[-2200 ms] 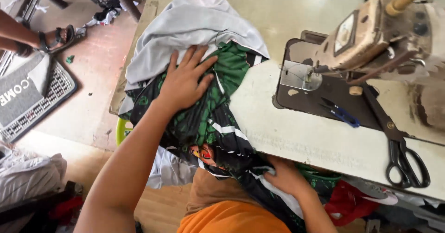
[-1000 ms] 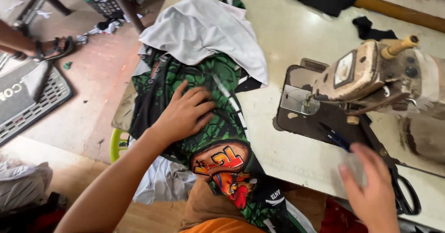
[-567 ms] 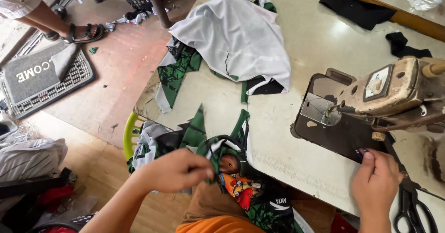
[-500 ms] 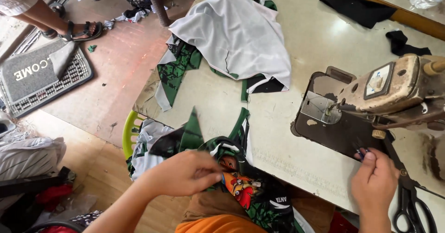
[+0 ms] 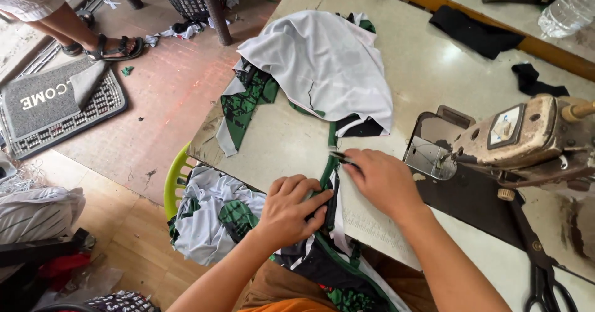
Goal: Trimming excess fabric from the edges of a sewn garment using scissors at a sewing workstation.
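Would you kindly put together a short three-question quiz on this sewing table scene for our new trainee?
1. True or false: the left hand presses on the green and black garment at the table's near edge.
2. What does the right hand pinch at its fingertips: A) small dark snips, B) a water bottle, C) a doormat?
3. Which tool lies on the table right of the sewing machine base?

Key: 1 true; 2 A; 3 the black scissors.
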